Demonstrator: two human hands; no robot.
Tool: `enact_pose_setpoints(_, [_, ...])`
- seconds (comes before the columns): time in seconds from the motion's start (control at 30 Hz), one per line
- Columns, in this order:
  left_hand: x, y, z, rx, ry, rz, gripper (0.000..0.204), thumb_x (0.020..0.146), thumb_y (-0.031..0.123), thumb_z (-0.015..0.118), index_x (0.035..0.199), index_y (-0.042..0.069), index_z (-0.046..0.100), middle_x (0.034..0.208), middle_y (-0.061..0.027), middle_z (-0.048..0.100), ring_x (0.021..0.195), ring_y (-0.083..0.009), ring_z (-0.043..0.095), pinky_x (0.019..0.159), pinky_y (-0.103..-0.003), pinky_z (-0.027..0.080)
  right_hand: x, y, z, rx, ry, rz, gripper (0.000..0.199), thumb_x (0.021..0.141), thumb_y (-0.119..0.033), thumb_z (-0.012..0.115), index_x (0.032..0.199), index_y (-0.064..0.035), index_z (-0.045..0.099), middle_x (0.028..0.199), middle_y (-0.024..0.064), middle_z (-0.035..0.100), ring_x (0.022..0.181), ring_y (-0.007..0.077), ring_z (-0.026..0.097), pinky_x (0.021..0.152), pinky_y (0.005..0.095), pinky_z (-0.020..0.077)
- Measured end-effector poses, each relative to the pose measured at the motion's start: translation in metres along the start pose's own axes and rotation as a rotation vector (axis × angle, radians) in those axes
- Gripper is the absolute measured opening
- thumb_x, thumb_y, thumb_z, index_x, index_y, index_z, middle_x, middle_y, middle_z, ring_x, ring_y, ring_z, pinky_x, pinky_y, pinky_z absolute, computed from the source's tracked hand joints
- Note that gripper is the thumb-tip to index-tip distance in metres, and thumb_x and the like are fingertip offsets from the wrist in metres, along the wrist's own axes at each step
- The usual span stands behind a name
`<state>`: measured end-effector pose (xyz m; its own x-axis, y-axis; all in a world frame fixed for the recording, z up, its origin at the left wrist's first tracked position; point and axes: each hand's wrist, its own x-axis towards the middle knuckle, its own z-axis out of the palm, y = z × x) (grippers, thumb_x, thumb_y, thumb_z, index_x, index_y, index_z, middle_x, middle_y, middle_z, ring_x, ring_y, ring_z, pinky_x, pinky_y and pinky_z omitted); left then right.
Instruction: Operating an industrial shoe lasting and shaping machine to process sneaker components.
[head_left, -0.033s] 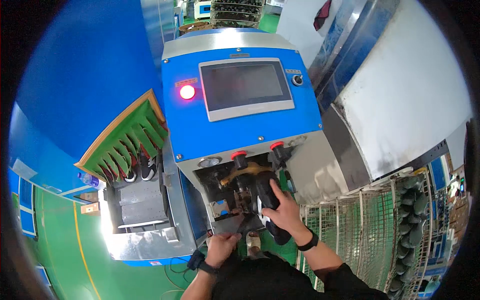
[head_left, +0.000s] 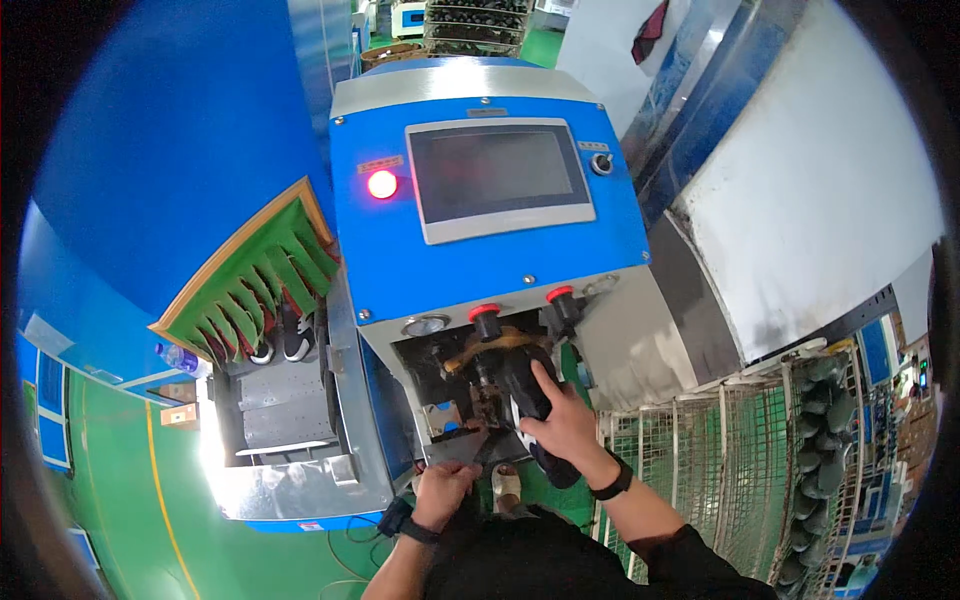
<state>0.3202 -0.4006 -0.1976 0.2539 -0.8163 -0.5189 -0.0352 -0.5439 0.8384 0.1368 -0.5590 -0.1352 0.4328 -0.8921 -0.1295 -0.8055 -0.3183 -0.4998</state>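
Observation:
A black shoe with a white patch stands tilted at the front opening of a blue and grey machine. My right hand is closed round its side, thumb and fingers against the upper. Inside the opening, a tan curved piece and dark metal parts sit beside the shoe. My left hand is closed at the lower lip of the opening, its fingertips pinched together. What they grip there is too dark and small to make out.
The machine carries a dark screen, a lit red lamp and red-collared knobs. On the left, shoes sit under a green strip curtain on a conveyor. A wire rack holding dark shoe-shaped pieces stands at right.
The machine appears slightly farther right in the view. My right hand and the shoe have shifted a little left relative to the opening. My left hand stays at the lower lip.

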Motion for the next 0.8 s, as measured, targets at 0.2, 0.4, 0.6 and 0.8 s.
enact_pose_setpoints(0.2, [0.033, -0.024, 0.0, -0.356, -0.005, -0.15, 0.018, 0.091, 0.016, 0.064, 0.084, 0.002, 0.072, 0.069, -0.0004, 0.062, 0.064, -0.0096, 0.054, 0.06, -0.027, 0.042, 0.036, -0.042, 0.021, -0.3, -0.032, -0.043, 0.087, 0.081, -0.032, 0.071, 0.157, -0.024, 0.028, 0.109, 0.0261, 0.05, 0.088, 0.0453, 0.059, 0.075, 0.0514, 0.0516])
enact_pose_setpoints(0.4, [0.047, -0.034, -0.014, -0.445, -0.003, -0.1, 0.027, 0.095, 0.024, 0.067, 0.08, 0.001, 0.069, 0.072, 0.0012, 0.062, 0.067, -0.0087, 0.052, 0.063, -0.027, 0.041, 0.036, -0.05, 0.03, -0.359, -0.023, 0.045, 0.084, 0.085, -0.03, 0.067, 0.157, -0.0167, 0.025, 0.115, 0.0332, 0.047, 0.09, 0.0497, 0.059, 0.077, 0.054, 0.0514])
enact_pose_setpoints(0.6, [0.035, -0.026, -0.032, -0.608, 0.111, -0.142, 0.03, 0.097, 0.031, 0.065, 0.088, 0.002, 0.068, 0.073, -0.0002, 0.061, 0.064, -0.0101, 0.052, 0.06, -0.026, 0.041, 0.028, -0.046, 0.04, -0.365, 0.116, -0.045, 0.09, 0.086, -0.029, 0.07, 0.157, -0.0059, 0.019, 0.1, 0.0285, 0.047, 0.075, 0.0416, 0.055, 0.063, 0.0461, 0.0477])
enact_pose_setpoints(0.8, [0.028, 0.016, -0.052, -0.714, -0.064, -0.134, 0.044, 0.1, 0.046, 0.058, 0.104, 0.003, 0.066, 0.073, -0.0046, 0.064, 0.068, -0.0129, 0.057, 0.063, -0.027, 0.045, -0.002, -0.039, 0.046, -0.312, 0.431, -0.178, 0.083, 0.088, -0.03, 0.068, 0.154, -0.0037, 0.025, 0.108, 0.0358, 0.046, 0.082, 0.0466, 0.055, 0.064, 0.0513, 0.047])
